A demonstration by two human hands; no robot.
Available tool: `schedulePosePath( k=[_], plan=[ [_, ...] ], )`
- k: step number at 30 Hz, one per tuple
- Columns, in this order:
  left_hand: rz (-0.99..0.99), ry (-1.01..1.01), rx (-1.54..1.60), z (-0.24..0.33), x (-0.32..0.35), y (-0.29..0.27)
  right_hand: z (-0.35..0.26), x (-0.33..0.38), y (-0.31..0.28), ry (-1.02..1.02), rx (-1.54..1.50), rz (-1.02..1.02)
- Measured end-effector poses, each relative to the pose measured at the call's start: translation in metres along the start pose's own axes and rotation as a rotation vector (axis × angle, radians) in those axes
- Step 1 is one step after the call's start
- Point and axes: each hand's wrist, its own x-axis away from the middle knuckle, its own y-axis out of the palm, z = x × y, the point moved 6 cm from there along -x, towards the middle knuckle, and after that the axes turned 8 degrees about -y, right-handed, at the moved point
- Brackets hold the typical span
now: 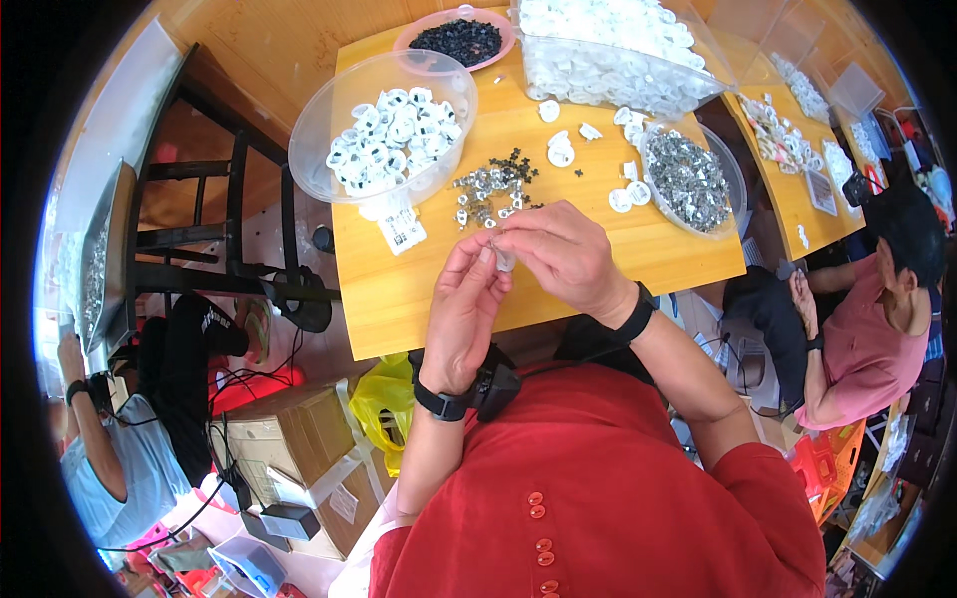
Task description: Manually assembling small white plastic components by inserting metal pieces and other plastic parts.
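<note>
My left hand (463, 324) is closed in a pinch on a small white plastic part (504, 261) above the front of the wooden table (419, 314). My right hand (570, 257) meets it there, thumb and forefinger pressed together at the part's top. Whatever those fingertips hold is too small to make out. Just beyond my hands lies a loose pile of small metal pieces (482, 189), with tiny black pieces (517, 165) at its far side. Several round white parts (560, 151) lie to the right of the pile.
A clear bowl (308, 122) of white parts stands left, a pink bowl (509, 42) of black pieces behind it. A large clear bin (618, 85) of white parts is at the back; a tub (737, 189) of metal pieces stands right. People sit on both sides.
</note>
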Motion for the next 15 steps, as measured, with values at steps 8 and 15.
schedulePosePath(
  k=[8, 15],
  plan=[
    [-0.01, -0.033, 0.004, -0.003, 0.0, -0.004, -0.008, 0.004, -0.002, -0.095, 0.069, -0.021],
    [0.008, -0.07, 0.023, -0.005, -0.001, -0.013, -0.013, 0.009, 0.0, -0.142, 0.152, -0.064]
  ],
)
